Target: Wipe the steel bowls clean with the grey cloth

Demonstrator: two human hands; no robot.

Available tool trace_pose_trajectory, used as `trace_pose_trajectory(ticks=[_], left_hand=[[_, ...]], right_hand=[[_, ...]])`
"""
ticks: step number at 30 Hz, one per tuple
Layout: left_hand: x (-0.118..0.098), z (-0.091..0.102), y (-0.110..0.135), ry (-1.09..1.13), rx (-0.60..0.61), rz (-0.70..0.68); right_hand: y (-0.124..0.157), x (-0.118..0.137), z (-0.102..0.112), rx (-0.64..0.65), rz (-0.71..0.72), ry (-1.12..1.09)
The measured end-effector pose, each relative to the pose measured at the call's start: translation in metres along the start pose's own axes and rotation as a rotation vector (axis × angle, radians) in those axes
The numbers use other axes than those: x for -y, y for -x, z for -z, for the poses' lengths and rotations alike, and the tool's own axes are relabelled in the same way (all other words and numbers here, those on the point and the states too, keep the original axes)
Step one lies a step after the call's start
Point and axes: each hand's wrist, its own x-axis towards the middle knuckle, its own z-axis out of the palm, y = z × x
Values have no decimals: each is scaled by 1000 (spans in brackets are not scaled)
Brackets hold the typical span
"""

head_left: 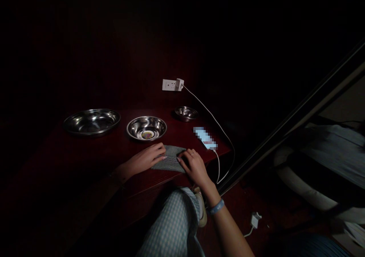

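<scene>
A small grey cloth with a patterned band across its middle lies near the front edge of the dark red table. My left hand is at its left end, thumb and fingers closed on the fabric. At the opposite end, my right hand has its bent fingers and thumb on the cloth, with a ring on one finger and a blue band at the wrist. Just behind the cloth stands a steel bowl with a colourful sticker on its bottom.
A wider steel basin stands at the left, and a smaller steel bowl at the back. Right of the cloth lies a phone, its white cable looping off the table and up to a charger in the wall socket.
</scene>
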Motion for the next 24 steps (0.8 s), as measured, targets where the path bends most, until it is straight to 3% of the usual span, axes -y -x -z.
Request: trace_pose_trajectory(ticks=[15, 24], left_hand=[[-8, 3, 0, 19, -41, 79], [-4, 0, 0, 21, -20, 64]], right_hand=[[3, -1, -3, -52, -36, -76], [2, 0, -1, -27, -52, 21]])
